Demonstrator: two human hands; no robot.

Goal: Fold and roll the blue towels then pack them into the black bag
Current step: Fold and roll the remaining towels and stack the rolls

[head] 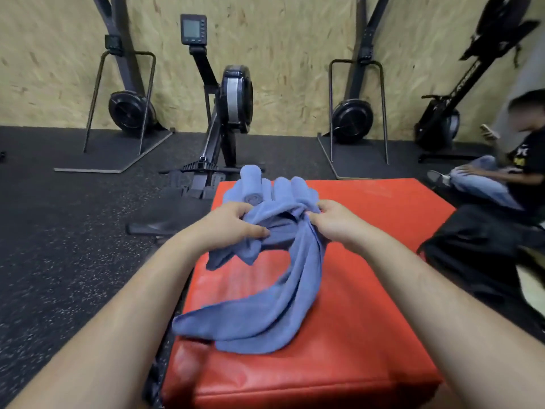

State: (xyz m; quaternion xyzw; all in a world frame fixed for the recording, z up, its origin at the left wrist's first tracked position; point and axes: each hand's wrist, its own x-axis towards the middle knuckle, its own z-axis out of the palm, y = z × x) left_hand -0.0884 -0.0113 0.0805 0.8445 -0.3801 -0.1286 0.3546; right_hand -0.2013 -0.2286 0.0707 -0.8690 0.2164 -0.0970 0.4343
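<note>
Red box (368, 305): I am working over it
Black bag (472, 252), 3 o'clock on the floor: I am judging nothing packed yet
Loose blue towel (265, 308): I am pinching its bunched top in left hand (233, 222) and right hand (336, 222), fingers curled; still unfolded, long axis trailing 12 to 7 o'clock
Rolled towels (265, 187), 12 o'clock: several finished

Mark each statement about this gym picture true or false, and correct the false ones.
1. The left hand and the right hand each have a grip on the loose blue towel. True.
2. The rolled towels lie on the floor. False: they sit at the far end of the red padded box.
3. The loose blue towel is neatly rolled. False: it hangs crumpled, its lower end on the box.
4. A black bag lies right of the box. True.
</note>
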